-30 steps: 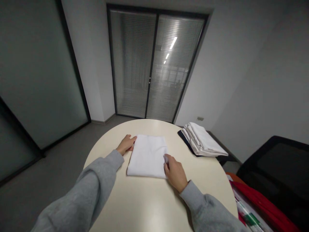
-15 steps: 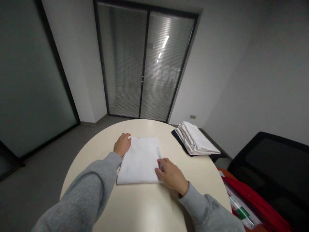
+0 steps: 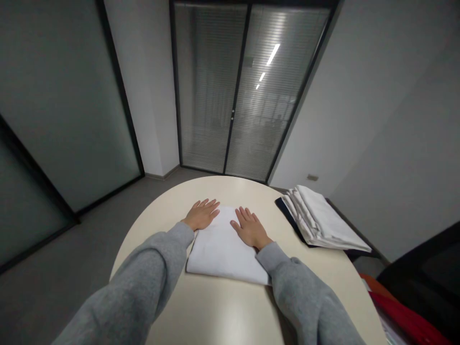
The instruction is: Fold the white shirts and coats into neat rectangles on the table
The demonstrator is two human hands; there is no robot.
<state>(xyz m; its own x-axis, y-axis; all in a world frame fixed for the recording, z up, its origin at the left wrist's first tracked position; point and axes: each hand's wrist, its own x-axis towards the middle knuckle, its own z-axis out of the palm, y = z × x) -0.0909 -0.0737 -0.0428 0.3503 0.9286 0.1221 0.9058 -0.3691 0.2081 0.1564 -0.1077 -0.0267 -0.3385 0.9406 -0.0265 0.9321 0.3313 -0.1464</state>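
Observation:
A folded white cloth (image 3: 224, 251), perhaps a garment, lies flat on the round cream table (image 3: 212, 311). My left hand (image 3: 202, 214) rests on its far left corner, fingers stretched out and apart. Flat on the far right part of the cloth lies my right hand (image 3: 250, 228), its fingers spread and pointing away from me. Neither hand grips anything. The palms hide the cloth's far corners, and my right sleeve covers part of its right edge.
At the table's right edge sits a stack of folded white cloths (image 3: 323, 218) with a dark piece (image 3: 293, 220) beneath. A black chair (image 3: 427, 268) with red fabric (image 3: 406, 309) on it stands at the lower right. Glass doors (image 3: 233, 96) are beyond the table.
My right hand has moved from the cloth's right edge to its far right part, and its curled fingers have flattened. My left hand has spread its fingers. The view has shifted left.

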